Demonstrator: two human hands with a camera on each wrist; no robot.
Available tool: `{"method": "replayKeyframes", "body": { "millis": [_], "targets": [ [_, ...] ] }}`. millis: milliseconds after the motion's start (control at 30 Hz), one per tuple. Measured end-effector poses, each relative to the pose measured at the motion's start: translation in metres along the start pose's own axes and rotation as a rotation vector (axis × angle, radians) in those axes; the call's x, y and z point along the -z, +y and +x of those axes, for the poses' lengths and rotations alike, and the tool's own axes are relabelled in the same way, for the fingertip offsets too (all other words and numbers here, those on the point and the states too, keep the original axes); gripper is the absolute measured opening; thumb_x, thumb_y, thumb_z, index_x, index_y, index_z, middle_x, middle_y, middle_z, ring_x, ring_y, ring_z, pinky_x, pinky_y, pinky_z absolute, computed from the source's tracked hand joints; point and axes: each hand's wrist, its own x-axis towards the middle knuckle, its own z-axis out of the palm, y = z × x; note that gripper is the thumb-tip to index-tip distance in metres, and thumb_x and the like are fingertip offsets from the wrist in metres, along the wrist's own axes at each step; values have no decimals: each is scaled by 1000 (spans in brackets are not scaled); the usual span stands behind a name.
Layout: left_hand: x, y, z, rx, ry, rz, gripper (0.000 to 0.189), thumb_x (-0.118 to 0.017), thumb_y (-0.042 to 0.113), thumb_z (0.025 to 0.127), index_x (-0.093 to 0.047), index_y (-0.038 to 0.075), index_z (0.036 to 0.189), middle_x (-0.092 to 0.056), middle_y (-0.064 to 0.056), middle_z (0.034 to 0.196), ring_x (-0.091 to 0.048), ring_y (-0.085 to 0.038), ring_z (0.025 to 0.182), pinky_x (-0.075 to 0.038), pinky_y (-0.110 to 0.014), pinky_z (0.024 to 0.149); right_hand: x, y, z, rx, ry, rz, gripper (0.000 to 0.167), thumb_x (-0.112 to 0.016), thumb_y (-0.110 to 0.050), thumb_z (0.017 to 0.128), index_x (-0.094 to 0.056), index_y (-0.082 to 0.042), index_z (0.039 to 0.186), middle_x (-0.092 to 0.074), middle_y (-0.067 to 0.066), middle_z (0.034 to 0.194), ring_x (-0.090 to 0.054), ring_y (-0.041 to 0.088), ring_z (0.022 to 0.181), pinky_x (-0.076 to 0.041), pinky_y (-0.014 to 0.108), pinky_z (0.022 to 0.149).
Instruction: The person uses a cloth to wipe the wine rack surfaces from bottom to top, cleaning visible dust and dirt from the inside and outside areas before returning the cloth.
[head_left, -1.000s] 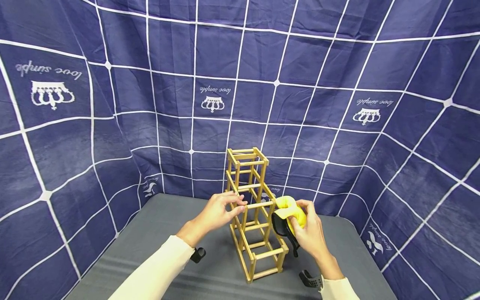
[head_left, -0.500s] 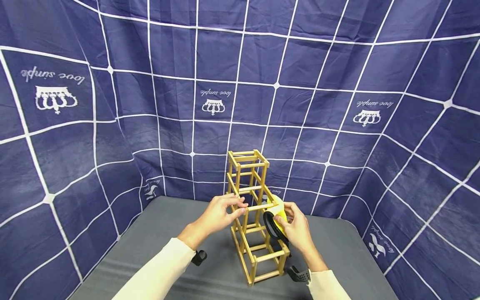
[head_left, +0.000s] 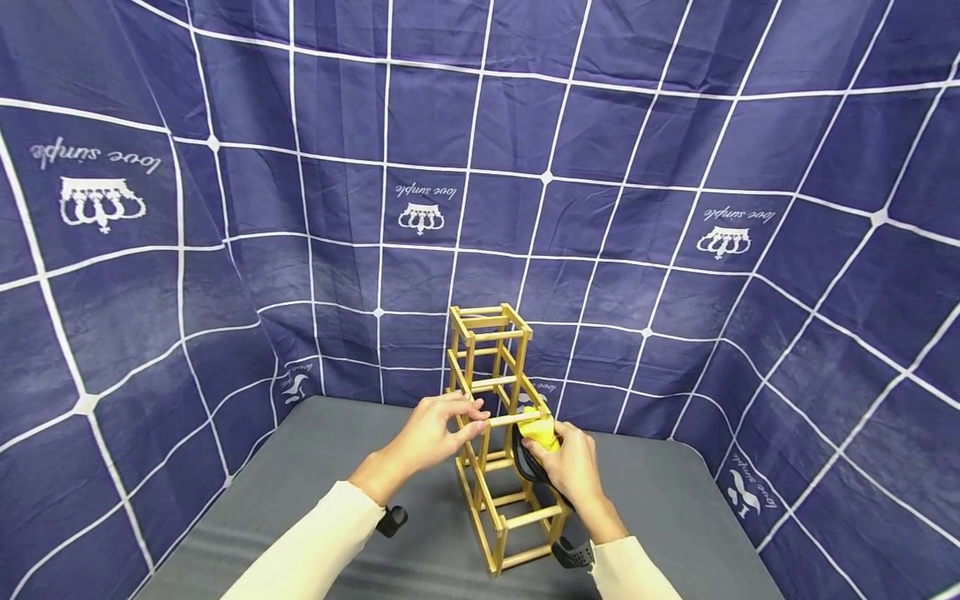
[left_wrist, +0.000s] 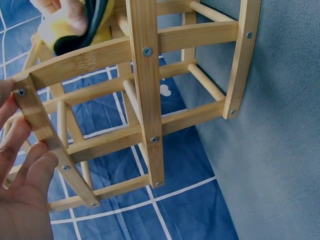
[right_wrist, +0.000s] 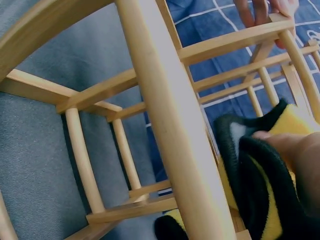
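A stepped wooden rack (head_left: 532,517) of posts, slats and round rods stands on the grey surface. At the front corner of its middle tier, my left hand (head_left: 431,429) holds the frame between thumb and fingers; in the left wrist view its fingertips lie along a post (left_wrist: 45,127). On the opposite side, my right hand (head_left: 573,467) grips a folded yellow cloth (head_left: 538,429) with black edging, pressed around the end of the same tier's crossbar. In the right wrist view the thumb (right_wrist: 285,145) lies over the cloth's black edge, and a thick rod (right_wrist: 170,115) crosses in front.
Grey fabric (head_left: 322,475) covers the tabletop around the rack. A dark blue curtain (head_left: 420,275) with white grid lines hangs behind and on both sides. Black bands show at the left wrist (head_left: 392,521) and right wrist (head_left: 573,552).
My right hand has brought the yellow cloth leftward from beside the rack onto the middle tier's corner. The left hand keeps its hold at the opposite corner.
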Motion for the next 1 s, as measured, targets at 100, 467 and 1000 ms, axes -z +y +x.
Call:
{"method": "replayKeyframes", "body": {
  "millis": [100, 467, 1000],
  "targets": [
    [-1, -2, 0, -8, 9, 7, 6, -91, 21, 103, -91, 16, 105, -89, -8, 129, -83, -40, 129, -63, -62, 118, -2, 1, -1, -18, -32, -25, 32, -107, -32, 83, -84, -12, 90, -76, 2, 83, -63, 18, 71, -50, 38, 64],
    [-2, -2, 3, -1, 22, 36, 8, -91, 19, 103, -91, 14, 108, -89, -7, 130, -82, -42, 131, -62, -64, 118, -10, 4, -1, 11, 124, 47, 30, -106, -25, 85, -87, -8, 101, -84, 7, 88, -75, 21, 74, -58, 40, 66],
    [4, 3, 2, -27, -10, 69, 15, -91, 20, 104, -91, 11, 116, -89, -6, 130, -84, -33, 125, -66, -56, 114, 21, 18, -10, 155, 300, 18, 49, -108, -8, 78, -85, -6, 121, -88, 10, 103, -79, 27, 82, -60, 44, 72]
  ]
}}
